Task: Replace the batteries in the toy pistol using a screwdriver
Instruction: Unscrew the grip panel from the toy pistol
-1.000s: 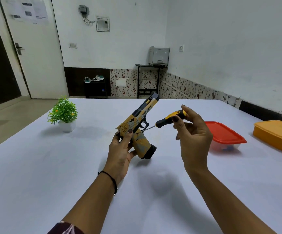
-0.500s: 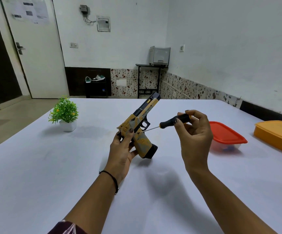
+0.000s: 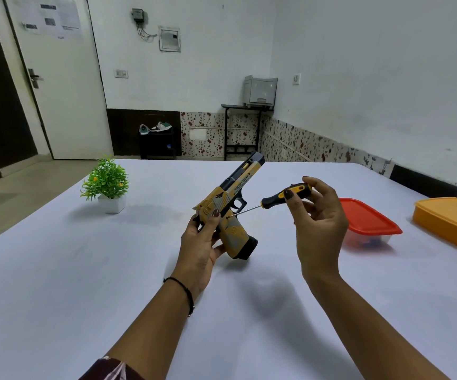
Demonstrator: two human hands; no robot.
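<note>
A yellow and grey toy pistol (image 3: 234, 204) is held above the white table, its barrel pointing up and away and its black base down. My left hand (image 3: 204, 239) grips the back of the pistol, thumb lying across its side. My right hand (image 3: 316, 215) pinches the black and yellow handle of a small screwdriver (image 3: 279, 197). The thin metal shaft runs down and left, and its tip touches the pistol's side just above the grip.
A small potted green plant (image 3: 106, 185) stands at the left on the white table (image 3: 57, 270). To the right sit a clear container with a red lid (image 3: 367, 218) and an orange lidded box (image 3: 449, 220). A door and shelves lie beyond the table.
The fingers of my right hand have shifted on the screwdriver handle, which has turned. The pistol and my left hand stay almost still.
</note>
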